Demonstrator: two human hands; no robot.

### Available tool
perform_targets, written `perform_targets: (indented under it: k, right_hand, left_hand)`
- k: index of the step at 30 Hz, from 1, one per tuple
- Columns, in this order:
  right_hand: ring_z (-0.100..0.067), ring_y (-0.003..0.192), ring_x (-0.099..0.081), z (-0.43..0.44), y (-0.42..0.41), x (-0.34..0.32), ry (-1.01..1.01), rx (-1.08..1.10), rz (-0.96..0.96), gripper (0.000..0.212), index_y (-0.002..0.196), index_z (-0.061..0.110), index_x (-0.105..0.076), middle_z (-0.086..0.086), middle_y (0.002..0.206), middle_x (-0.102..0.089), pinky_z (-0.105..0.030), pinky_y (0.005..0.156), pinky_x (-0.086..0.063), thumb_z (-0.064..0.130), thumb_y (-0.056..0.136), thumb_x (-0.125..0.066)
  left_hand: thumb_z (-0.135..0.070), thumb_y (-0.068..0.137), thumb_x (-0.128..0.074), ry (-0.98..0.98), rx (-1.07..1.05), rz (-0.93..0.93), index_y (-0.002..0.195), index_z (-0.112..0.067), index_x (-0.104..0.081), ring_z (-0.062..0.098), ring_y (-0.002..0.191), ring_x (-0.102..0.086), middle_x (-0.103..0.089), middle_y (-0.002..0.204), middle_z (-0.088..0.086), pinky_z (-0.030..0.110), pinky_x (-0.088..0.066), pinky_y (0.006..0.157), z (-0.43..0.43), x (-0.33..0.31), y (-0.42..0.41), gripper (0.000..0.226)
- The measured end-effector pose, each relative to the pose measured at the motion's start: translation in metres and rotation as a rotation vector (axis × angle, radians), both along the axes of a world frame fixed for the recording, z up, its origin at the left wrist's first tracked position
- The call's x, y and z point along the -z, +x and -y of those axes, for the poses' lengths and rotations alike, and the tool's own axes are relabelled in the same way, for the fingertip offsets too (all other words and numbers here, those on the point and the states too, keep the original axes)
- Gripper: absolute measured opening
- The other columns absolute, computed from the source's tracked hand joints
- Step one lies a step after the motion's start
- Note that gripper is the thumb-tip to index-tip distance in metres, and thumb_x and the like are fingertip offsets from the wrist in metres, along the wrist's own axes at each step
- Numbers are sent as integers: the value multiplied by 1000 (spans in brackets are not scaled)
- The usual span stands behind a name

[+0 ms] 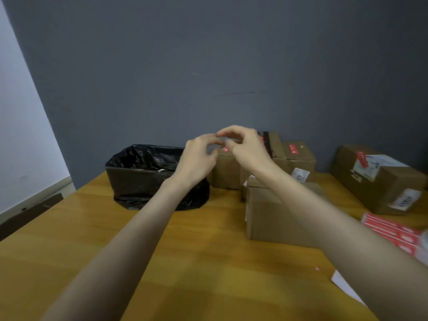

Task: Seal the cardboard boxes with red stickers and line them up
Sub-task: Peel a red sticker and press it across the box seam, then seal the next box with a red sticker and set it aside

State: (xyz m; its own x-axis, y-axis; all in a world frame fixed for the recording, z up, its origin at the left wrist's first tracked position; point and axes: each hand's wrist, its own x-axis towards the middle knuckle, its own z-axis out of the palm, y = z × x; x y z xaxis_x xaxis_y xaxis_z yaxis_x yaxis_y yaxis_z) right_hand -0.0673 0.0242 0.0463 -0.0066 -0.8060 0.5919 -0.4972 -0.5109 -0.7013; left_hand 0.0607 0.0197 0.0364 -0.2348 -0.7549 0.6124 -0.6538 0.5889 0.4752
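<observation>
The head camera looks forward and slightly down over the wooden table (pixel 139 251) toward the grey wall (pixel 208 54).

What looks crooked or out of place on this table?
The red sticker on the large brown cardboard box at the right sits slanted and seems partly lifted. That box also stands angled, apart from the smaller cardboard boxes along the grey wall.

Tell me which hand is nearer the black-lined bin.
Left. The left hand is above the right edge of the bin; the right hand is further right, in front of the back boxes.
</observation>
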Motion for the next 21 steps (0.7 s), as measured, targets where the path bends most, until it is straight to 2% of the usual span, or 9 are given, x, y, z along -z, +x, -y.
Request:
perform_targets:
  k: [2,3,6,8,10,12,14,17,21]
  right_hand:
    - [-5,87,-60,-16,-27,-1,-4,25,41,28,89,18,-66,7,90,-64,-9,76,-45,-5,85,-49]
    - [-5,83,-60,-23,-42,0,-5,46,51,29,88,18,-66,7,89,-64,-9,74,-45,-5,85,-48]
    - [-11,89,-63,-43,-83,6,-4,132,62,34,81,24,-67,8,86,-67,-24,85,-49,-4,84,-49]
    - [-8,92,-62,-57,-108,15,25,185,48,33,82,25,-67,10,89,-67,-19,85,-45,-2,86,-50]
    - [-7,95,-59,-71,-129,26,82,222,35,29,89,21,-68,8,95,-66,-15,84,-42,-2,88,-50]
    - [-9,102,-57,-78,-147,40,152,269,44,25,100,16,-67,4,103,-63,-18,86,-40,-1,88,-52]
    - [-13,108,-53,-80,-158,54,242,308,85,26,110,12,-63,2,107,-59,-20,87,-38,1,87,-57]
    - [-12,107,-49,-84,-164,68,348,306,184,28,116,9,-58,2,108,-53,-22,86,-37,10,88,-61]
    - [-12,104,-52,-85,-163,75,471,257,276,30,118,16,-56,1,113,-57,-26,85,-43,27,91,-58]
  left_hand:
    - [-5,90,-48,5,93,12,111,-12,-68,20,110,-58,-65,120,1,17,-37,88,-13,2,-26,30]
    - [-5,89,-48,16,147,26,110,-12,-69,19,110,-59,-67,116,1,20,-39,91,-18,4,-38,31]
    - [-10,90,-53,99,246,94,107,-12,-71,15,108,-59,-70,111,1,19,-37,91,-28,13,-69,25]
    - [-11,91,-54,166,233,106,108,-13,-71,13,111,-57,-68,114,0,13,-36,88,-28,21,-84,23]
    - [-7,91,-54,226,160,24,111,-15,-69,15,118,-53,-65,120,1,16,-36,94,-26,30,-93,26]
    - [-8,91,-54,278,40,-91,118,-16,-64,20,122,-50,-60,126,4,23,-36,97,-24,36,-97,30]
    - [-14,92,-55,375,-16,-130,128,-14,-55,22,124,-47,-54,132,7,27,-36,99,-23,41,-97,36]
    - [-23,95,-51,582,67,-142,136,-15,-44,22,128,-42,-46,140,7,34,-35,104,-25,45,-95,42]
    - [-33,95,-50,696,113,-146,137,-20,-42,18,119,-43,-43,140,4,30,-37,94,-28,46,-90,45]
